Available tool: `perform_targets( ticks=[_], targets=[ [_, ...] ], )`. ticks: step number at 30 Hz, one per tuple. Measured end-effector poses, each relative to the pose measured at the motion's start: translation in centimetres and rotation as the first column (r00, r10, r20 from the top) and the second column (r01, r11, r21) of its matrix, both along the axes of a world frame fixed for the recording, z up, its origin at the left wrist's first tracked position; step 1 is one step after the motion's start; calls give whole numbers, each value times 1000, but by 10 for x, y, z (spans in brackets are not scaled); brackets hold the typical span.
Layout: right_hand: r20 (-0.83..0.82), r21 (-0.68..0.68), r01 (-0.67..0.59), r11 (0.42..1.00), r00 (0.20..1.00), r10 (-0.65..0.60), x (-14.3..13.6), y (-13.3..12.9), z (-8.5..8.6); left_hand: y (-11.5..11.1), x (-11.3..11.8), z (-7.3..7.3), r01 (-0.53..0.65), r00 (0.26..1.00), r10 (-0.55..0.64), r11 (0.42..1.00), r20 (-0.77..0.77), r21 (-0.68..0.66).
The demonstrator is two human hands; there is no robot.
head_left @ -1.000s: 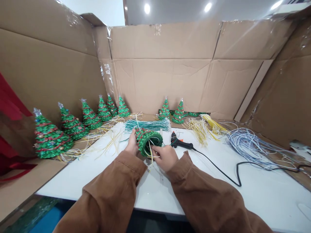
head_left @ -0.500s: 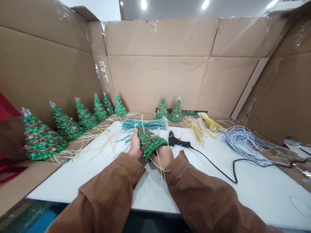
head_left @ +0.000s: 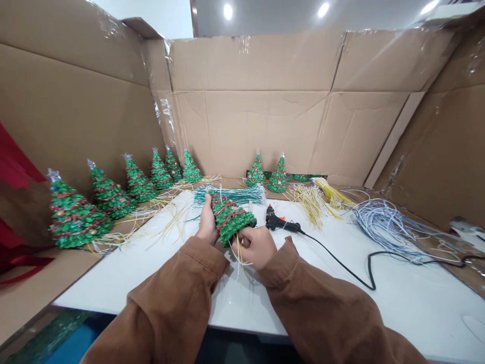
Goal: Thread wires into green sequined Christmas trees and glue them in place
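Note:
A small green tree with red garland [head_left: 230, 217] is tilted above the white tabletop, its tip up to the left and its base toward the lower right. My left hand [head_left: 208, 221] holds it from the left side, thumb up along its edge. At the base, my right hand [head_left: 256, 246] has its fingers pinched round thin yellow and white wires [head_left: 239, 253] that hang down from the tree. Behind the tree lies a bundle of green wires [head_left: 242, 193].
A black glue gun [head_left: 281, 222] with its cord lies right of my hands. Yellow wire bundles [head_left: 308, 199] and a blue-white wire coil [head_left: 379, 225] lie farther right. Several finished-looking trees [head_left: 78, 215] stand left and back. Cardboard walls [head_left: 250, 116] surround the table.
My right hand has come out from under the tree's base and its fingers now show at the wires. The whole view has shifted slightly.

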State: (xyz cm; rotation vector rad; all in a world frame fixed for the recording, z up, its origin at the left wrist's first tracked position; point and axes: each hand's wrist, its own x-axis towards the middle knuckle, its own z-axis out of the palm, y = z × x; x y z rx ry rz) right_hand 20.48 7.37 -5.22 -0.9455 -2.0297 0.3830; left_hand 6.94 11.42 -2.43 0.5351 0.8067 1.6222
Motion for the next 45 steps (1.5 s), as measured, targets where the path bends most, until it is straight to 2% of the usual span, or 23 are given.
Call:
perform_targets(
  ticks=[2,5,8,9,10,11,13,15,17,19,22,30,36,45],
  targets=[
    [14,-145,-131,981,991,135,3,1,5,0,-2,1,-8,1000,8,1000,-16,7],
    [11,-330,-341,880,931,365,10,3,10,0,-3,2,-4,999,5,1000,-38,11],
    [-8,-422,-512,748,827,562,17,5,13,-1,-3,2,-10,999,11,1000,-42,23],
    [-17,-429,-551,716,798,603,18,5,14,-1,-3,2,-9,999,10,1000,-41,23],
    [-25,-405,-575,711,785,620,20,4,15,-1,-3,1,-5,999,6,1000,-40,20],
    [-31,-348,-582,735,791,611,21,3,16,-1,-2,1,5,999,-4,1000,-40,20],
    [-65,-153,-537,830,843,534,23,1,18,-1,-2,-1,35,998,-34,999,-45,32],
    [-122,81,-383,920,912,391,25,1,20,0,-2,-2,36,998,-33,998,-52,47],
    [-214,211,-185,960,949,230,26,3,20,1,-1,-4,23,999,-20,998,-46,54],
    [-328,203,-46,978,938,113,27,8,20,1,1,-5,35,999,-33,998,-34,58],
    [-422,138,11,990,905,49,25,15,21,0,5,-7,105,993,-101,993,-67,56],
    [-429,40,-61,997,901,72,23,24,21,-7,17,-9,201,954,-164,971,-249,131],
    [-442,27,-130,991,888,128,23,22,23,-9,19,-9,256,921,-192,954,-338,156],
    [-370,84,-120,989,918,143,23,23,24,-13,23,-2,207,919,-132,963,-372,170]
  ],
)
